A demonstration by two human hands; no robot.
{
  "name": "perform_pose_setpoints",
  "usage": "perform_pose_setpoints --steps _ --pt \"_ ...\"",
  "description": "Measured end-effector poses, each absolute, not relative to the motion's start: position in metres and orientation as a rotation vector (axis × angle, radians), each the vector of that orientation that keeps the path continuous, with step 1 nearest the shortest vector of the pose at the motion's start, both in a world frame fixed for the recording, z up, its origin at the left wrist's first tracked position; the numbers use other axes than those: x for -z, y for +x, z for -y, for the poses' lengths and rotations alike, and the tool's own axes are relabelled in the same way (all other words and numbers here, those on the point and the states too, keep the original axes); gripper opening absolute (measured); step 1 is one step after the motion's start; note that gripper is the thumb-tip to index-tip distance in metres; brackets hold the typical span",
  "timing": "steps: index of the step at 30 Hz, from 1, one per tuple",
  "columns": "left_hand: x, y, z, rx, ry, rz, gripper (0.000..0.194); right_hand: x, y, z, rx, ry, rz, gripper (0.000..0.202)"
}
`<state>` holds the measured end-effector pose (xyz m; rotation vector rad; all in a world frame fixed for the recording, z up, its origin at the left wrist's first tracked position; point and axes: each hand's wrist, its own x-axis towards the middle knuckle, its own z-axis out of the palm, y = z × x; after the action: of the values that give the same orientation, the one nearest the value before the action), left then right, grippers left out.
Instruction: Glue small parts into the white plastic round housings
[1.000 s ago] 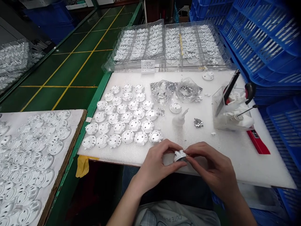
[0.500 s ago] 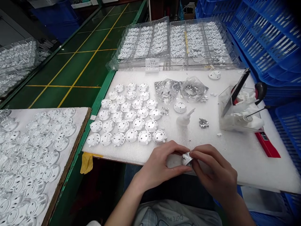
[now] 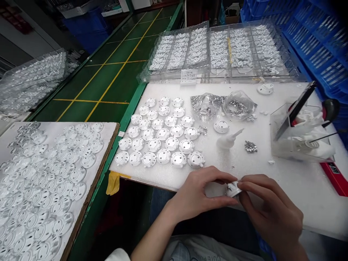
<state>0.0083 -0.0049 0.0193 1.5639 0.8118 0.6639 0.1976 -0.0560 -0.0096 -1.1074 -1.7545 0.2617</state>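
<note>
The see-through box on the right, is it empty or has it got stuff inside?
Not empty: the box shows white stuff through its side, and a long black handle sticks out above.

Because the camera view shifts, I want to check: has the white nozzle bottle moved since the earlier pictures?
No. The nozzle bottle keeps its place on the white board, just left of the metal-piece pile.
</note>
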Motion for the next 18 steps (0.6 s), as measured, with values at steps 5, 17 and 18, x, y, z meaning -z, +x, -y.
perform_pose_setpoints --steps 5,17,18 --pt "-0.0172 0.0081 0.0041 -0.683 1.612 -0.772 0.035 0.0126 0.1986 0.0595 -0.27 -1.111 1.741 0.039" --pt "-0.0141 0.008 0.004 -0.674 1.609 -0.768 0.035 0.0146 0.1983 0.0602 -0.316 -1.147 1.659 0.042" --pt "-0.0135 0.0081 0.004 -0.679 1.606 -0.765 0.035 0.014 0.1977 0.0595 -0.305 -1.148 1.658 0.041"
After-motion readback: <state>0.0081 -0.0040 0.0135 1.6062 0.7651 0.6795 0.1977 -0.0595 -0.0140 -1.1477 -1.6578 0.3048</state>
